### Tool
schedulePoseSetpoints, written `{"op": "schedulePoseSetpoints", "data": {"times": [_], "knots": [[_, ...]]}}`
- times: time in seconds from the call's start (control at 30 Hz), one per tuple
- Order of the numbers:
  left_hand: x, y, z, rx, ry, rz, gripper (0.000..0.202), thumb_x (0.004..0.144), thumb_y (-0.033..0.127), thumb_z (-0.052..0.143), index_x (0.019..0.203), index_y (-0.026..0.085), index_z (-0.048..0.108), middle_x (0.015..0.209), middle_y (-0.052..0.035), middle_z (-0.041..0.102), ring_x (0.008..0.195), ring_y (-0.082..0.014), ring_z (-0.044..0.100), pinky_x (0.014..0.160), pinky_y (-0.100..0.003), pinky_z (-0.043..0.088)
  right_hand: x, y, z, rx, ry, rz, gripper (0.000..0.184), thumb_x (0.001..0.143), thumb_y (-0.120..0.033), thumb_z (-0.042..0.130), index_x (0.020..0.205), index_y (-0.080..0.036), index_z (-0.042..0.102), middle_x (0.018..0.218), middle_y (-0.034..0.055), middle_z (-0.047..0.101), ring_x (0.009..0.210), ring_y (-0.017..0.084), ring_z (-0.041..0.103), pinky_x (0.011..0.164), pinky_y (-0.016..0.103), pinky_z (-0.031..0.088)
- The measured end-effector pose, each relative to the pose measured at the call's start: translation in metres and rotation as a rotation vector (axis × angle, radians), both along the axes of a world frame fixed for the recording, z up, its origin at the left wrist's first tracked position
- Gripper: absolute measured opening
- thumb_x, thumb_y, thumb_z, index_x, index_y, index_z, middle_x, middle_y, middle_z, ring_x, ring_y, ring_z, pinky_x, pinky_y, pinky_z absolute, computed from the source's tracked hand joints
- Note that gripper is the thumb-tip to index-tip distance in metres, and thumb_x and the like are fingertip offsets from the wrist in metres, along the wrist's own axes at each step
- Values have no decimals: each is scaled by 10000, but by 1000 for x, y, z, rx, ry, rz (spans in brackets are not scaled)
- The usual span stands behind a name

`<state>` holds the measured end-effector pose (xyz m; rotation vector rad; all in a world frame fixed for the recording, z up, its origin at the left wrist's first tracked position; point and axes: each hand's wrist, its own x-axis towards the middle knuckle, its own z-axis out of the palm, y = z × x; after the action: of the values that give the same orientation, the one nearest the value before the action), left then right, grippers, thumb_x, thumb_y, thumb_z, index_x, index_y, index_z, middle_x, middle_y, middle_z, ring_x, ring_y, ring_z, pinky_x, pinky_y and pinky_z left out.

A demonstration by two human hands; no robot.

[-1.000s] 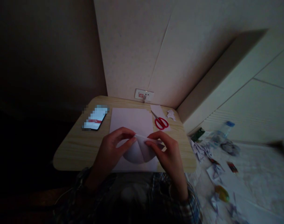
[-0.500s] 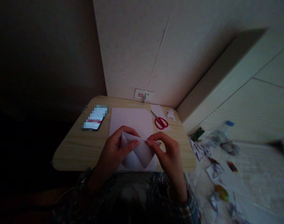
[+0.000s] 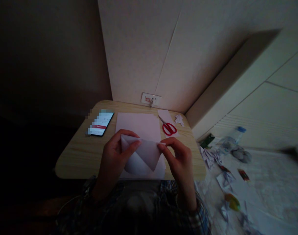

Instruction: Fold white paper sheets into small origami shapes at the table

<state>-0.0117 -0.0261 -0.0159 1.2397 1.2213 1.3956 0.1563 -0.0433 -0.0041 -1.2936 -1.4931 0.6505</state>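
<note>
A folded sheet of white paper (image 3: 149, 155) is held up between my two hands, with a triangular flap pointing down toward me. My left hand (image 3: 117, 151) pinches its upper left edge, thumb in front and fingers behind. At the right corner, my right hand (image 3: 177, 153) grips the paper between thumb and forefinger. Beneath it lies a stack of white paper sheets (image 3: 139, 122) on the table. Red-handled scissors (image 3: 168, 128) rest on a paper strip (image 3: 165, 115) beyond my right hand.
The small wooden table (image 3: 75, 156) meets the wall at the back. A lit phone (image 3: 101, 124) lies at its left, and a small folded paper piece (image 3: 179, 119) at the far right. Below on the right are a plastic bottle (image 3: 233, 137) and scattered folded papers (image 3: 209, 156).
My hands have moved farther apart along the paper's top edge, the left one shifting left and slightly up. The flap between them now shows wider.
</note>
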Motion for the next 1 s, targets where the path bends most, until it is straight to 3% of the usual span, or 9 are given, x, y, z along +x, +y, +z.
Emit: {"op": "schedulePoseSetpoints", "data": {"times": [0.43, 0.67, 0.8, 0.87, 1.0], "knots": [[0, -1, 7, 31, 79, -4, 95, 716, 286, 676, 728, 211, 619, 725, 17, 648, 697, -161, 588, 645, -246, 454, 2, 0, 4, 14, -17, -14, 115, 814, -245, 630, 702, -217, 624, 650, -21, 630, 664, 153, 588, 630, 252, 454], [-9, 9, 5, 165, 367, -214, 38, 749, 226, 650, 714, 212, 654, 725, 8, 680, 712, -166, 631, 695, -254, 486, 9, 4, 7, 124, -265, 40, 113, 836, -193, 610, 728, -223, 620, 736, 5, 641, 726, 170, 592, 673, 277, 456], [-4, 10, 3, 265, 456, -266, 69, 750, 195, 648, 686, 198, 674, 697, -5, 678, 661, -153, 619, 640, -246, 469, 4, 6, 4, 158, -335, 86, 122, 856, -184, 581, 751, -228, 624, 779, 21, 626, 763, 177, 587, 701, 289, 454], [-2, 9, 3, 285, 439, -255, 86, 750, 209, 656, 667, 196, 680, 668, -4, 670, 636, -148, 613, 619, -244, 463, 2, 6, 4, 161, -324, 88, 118, 858, -203, 580, 750, -231, 618, 777, 21, 625, 767, 182, 589, 704, 295, 456], [-4, 8, 6, 225, 350, -112, 117, 733, 242, 668, 621, 211, 676, 648, 8, 669, 624, -150, 607, 598, -242, 467, 4, 7, 5, 84, -210, 42, 83, 837, -255, 609, 760, -223, 612, 748, 8, 641, 738, 178, 600, 688, 286, 464]]}}
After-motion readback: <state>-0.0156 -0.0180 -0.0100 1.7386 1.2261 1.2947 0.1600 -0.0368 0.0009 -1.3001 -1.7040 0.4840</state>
